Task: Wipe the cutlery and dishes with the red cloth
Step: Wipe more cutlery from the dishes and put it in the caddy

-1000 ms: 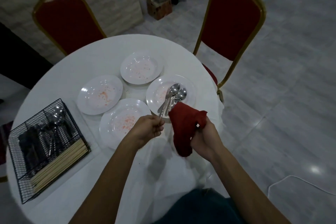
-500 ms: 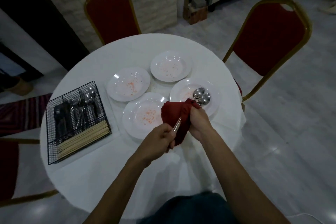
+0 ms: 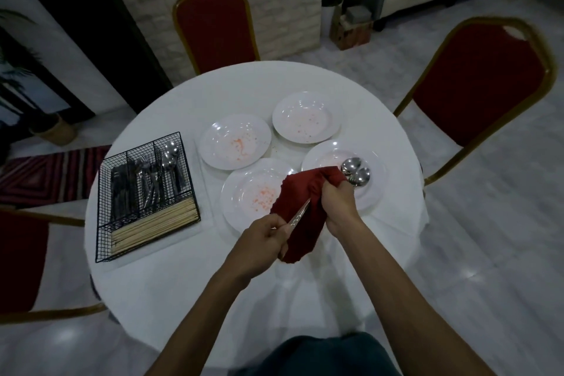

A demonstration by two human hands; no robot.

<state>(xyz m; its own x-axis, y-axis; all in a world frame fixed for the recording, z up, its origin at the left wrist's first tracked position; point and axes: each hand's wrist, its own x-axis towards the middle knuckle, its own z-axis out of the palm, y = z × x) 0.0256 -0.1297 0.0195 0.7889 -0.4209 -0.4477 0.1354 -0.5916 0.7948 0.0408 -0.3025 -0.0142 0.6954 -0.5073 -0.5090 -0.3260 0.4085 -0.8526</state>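
Currently, the left hand [image 3: 262, 235] is gripping the handles of two spoons [image 3: 355, 172]; the right hand [image 3: 338, 201] is clenching the cloth [image 3: 302, 201] around them, their bowls protruding over the plate [image 3: 380, 159] farthest from the basket [image 3: 146, 192].

Head view: one wide-angle camera, worn at head height above the near edge of the round worktop [image 3: 250, 91], facing forward and steeply down. Left hand [image 3: 262, 235] and right hand [image 3: 338, 201] reach in from the bottom edge and sit near centre, close to the lens. Farther off: far red chair [image 3: 213, 24], side red chair [image 3: 482, 79], tiled floor [image 3: 488, 223]. Frame edges bow outward.
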